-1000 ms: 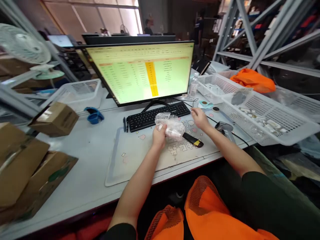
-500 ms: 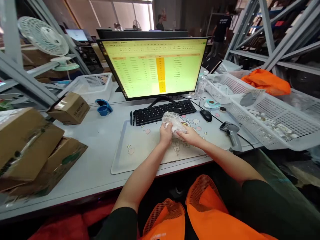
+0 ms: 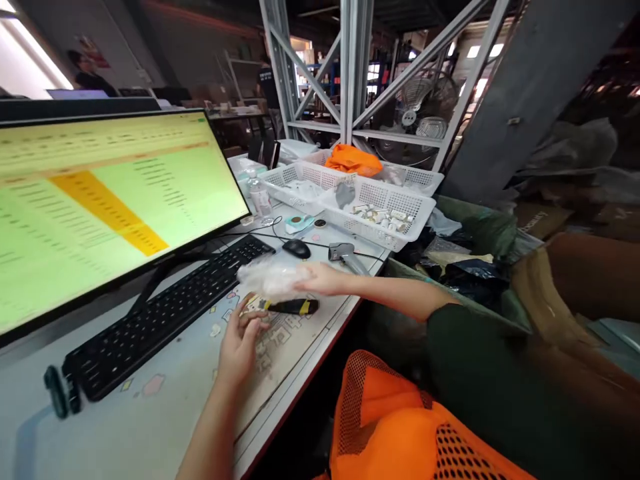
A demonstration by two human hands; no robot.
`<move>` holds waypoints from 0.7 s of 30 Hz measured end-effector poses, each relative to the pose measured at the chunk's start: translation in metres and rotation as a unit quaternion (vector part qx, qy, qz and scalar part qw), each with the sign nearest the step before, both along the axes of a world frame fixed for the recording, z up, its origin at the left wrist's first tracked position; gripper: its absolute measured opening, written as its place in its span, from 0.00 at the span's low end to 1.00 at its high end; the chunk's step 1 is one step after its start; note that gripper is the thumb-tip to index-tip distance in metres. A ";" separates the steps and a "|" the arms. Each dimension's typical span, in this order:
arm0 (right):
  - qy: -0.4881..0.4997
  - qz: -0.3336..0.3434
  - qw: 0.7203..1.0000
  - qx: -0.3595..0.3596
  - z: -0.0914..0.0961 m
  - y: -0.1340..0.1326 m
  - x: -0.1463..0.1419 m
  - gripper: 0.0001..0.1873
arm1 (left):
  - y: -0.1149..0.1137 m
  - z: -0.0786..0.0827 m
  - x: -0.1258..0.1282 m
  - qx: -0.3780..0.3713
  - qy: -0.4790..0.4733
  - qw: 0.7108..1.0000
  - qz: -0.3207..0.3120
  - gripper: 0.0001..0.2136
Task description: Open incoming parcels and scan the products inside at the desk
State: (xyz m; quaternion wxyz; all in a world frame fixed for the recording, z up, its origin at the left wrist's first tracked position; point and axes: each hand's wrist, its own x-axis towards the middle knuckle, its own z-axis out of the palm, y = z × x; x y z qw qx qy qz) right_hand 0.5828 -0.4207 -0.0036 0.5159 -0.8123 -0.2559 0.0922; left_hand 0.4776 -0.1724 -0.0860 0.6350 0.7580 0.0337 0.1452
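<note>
My right hand is closed on a crumpled bundle of clear plastic wrap, held above the desk mat in front of the mouse. What lies inside the wrap, if anything, cannot be made out. My left hand rests low over the mat, its fingers loosely bent and apart with nothing in them. Just beyond its fingertips lies a black and yellow tool, partly under the wrap, its exact kind unclear. The black keyboard runs along the left, and the mouse sits beyond the bundle.
A grey barcode scanner lies right of the mouse. White perforated baskets stand at the back right, one with small white items inside. The monitor fills the left. Off the desk's right edge are a green bag and an open carton.
My view has swung right. The wrap, in both hands before, is now only in my right hand and farther right; my left hand has let go. The black and yellow tool now shows.
</note>
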 end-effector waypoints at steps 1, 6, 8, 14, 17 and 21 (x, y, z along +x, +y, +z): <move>0.018 -0.066 0.998 0.007 0.011 -0.019 0.014 0.13 | -0.001 0.001 -0.002 0.012 0.001 1.000 -0.009 0.35; 0.031 -0.334 0.942 0.020 0.096 -0.136 0.118 0.18 | -0.006 0.004 -0.009 0.105 0.001 0.994 -0.005 0.33; 0.016 -0.379 0.925 0.016 0.131 -0.178 0.153 0.23 | -0.008 0.004 -0.009 0.135 0.004 0.991 -0.015 0.31; -0.015 -0.318 0.946 -0.068 0.137 -0.160 0.205 0.26 | -0.018 0.007 -0.015 0.181 -0.009 0.983 -0.036 0.27; -0.039 -0.179 0.972 -0.149 0.081 -0.067 0.202 0.17 | -0.018 0.007 -0.016 0.179 -0.014 0.983 -0.043 0.24; -0.099 -0.070 0.957 -0.262 -0.002 0.042 0.166 0.13 | -0.014 0.007 -0.017 0.168 -0.021 0.985 -0.034 0.18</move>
